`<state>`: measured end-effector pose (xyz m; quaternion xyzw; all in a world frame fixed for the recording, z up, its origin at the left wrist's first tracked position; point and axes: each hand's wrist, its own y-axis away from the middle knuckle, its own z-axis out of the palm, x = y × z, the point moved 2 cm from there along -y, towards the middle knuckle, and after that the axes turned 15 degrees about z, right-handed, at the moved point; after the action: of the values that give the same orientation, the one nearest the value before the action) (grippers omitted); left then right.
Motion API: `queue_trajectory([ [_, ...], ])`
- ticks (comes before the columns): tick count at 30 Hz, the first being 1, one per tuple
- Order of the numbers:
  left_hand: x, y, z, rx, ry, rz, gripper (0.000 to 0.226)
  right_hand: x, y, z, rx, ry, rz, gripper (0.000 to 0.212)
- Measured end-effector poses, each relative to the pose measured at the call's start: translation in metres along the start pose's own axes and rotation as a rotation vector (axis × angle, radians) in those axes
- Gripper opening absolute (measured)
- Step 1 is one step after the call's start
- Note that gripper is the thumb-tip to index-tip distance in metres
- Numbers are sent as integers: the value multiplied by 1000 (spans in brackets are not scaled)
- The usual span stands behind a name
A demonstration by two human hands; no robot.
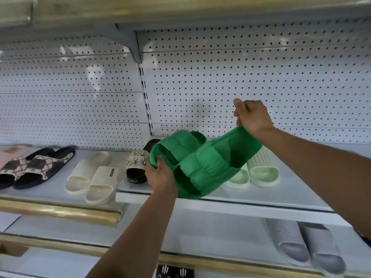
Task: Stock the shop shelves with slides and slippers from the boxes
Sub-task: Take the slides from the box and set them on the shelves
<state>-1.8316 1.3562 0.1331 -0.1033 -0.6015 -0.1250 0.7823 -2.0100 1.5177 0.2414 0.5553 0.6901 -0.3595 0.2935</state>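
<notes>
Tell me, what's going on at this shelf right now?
A person is stocking shoes. Both hands hold a pair of bright green slides above the white shelf: the left hand grips one end, the right hand grips the other. Already on that shelf stand patterned slides, cream slides, a flower-trimmed sandal and pale green slides. Grey slides sit on the shelf below.

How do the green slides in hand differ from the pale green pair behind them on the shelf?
The green slides are vivid green with puffy, quilted straps; the pale green pair is mint with fine ribbed straps. The green slides are held above the shelf by the left hand and right hand; the pale green pair rests flat, side by side. Both are open-toe slides.
</notes>
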Motion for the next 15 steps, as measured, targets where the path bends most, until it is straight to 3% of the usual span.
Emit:
queue_trajectory([
  [4, 10, -18, 15, 60, 40, 25, 23, -7, 0, 5, 65, -357, 14, 37],
  [6, 14, -24, 24, 87, 59, 24, 26, -4, 3, 12, 105, -506, 106, 42],
  [9, 14, -26, 38, 90, 111, -3, 25, 10, 15, 38, -84, -808, 372, 63],
  [12, 6, -27, 46, 29, 202, -58, 28, 22, 24, 60, -332, -1068, 556, 51],
  [15, -8, -32, 46, -122, 313, -229, 37, 29, 13, 62, -243, -1053, 583, 41],
])
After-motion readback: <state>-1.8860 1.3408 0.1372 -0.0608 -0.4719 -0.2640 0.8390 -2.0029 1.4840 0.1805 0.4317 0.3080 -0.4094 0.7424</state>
